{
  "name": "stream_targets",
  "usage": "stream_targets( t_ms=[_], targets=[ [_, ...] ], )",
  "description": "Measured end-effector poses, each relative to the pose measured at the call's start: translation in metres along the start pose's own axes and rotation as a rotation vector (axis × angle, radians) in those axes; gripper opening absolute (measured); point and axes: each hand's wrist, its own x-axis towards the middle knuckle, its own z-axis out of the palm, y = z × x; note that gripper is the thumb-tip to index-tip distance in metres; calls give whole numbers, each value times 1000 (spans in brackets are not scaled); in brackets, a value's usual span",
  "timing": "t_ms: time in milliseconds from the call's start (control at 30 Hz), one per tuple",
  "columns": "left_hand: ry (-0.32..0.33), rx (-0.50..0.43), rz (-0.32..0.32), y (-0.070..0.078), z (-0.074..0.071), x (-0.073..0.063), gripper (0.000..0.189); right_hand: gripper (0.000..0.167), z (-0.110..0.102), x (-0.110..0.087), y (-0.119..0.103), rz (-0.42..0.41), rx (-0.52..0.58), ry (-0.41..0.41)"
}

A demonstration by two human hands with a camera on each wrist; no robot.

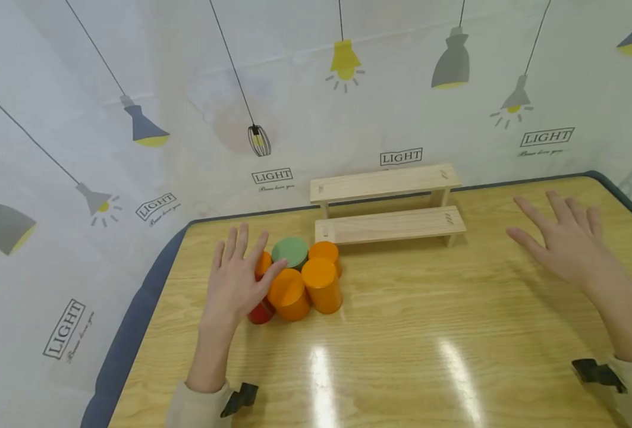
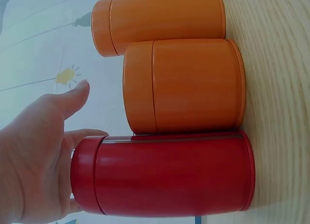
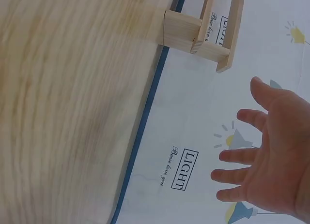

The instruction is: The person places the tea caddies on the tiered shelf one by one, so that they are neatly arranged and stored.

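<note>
My left hand [image 1: 235, 282] is spread with straight fingers over the left side of a cluster of lidded canisters. Partly hidden beneath it stands a red canister [image 1: 261, 312]. In the left wrist view this red canister [image 2: 169, 175] is beside the fingers, and I cannot tell whether they touch. Several orange canisters stand close by, including a wide one [image 1: 289, 300] and a taller one [image 1: 323, 291]. A green canister [image 1: 291, 251] stands behind. On the right, my right hand [image 1: 572, 244] hovers above the table, fingers spread, holding nothing.
A two-tier light wooden rack [image 1: 390, 226] stands at the table's back edge, right of the canisters. The wood-grain table [image 1: 401, 345] has a dark blue edge. Behind it hangs a white cloth [image 1: 305, 89] printed with lamps.
</note>
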Motion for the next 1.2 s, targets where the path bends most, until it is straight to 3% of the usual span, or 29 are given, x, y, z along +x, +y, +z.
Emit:
stream_targets(
  t_ms=[233,567,700,900,1200],
  targets=[
    [25,-33,23,-1,0,-2,76,67,0,7,-1,-25,145,-17],
    [98,-180,119,-7,5,-6,67,70,0,12,-8,11,314,-82],
    [84,-247,138,-10,5,-7,67,71,2,15,-11,21,333,-82],
    [14,-361,119,-15,7,-9,67,68,11,18,-11,-3,390,-39],
    [-17,-470,146,-25,10,-13,65,67,25,27,-7,58,486,-70]
  ],
)
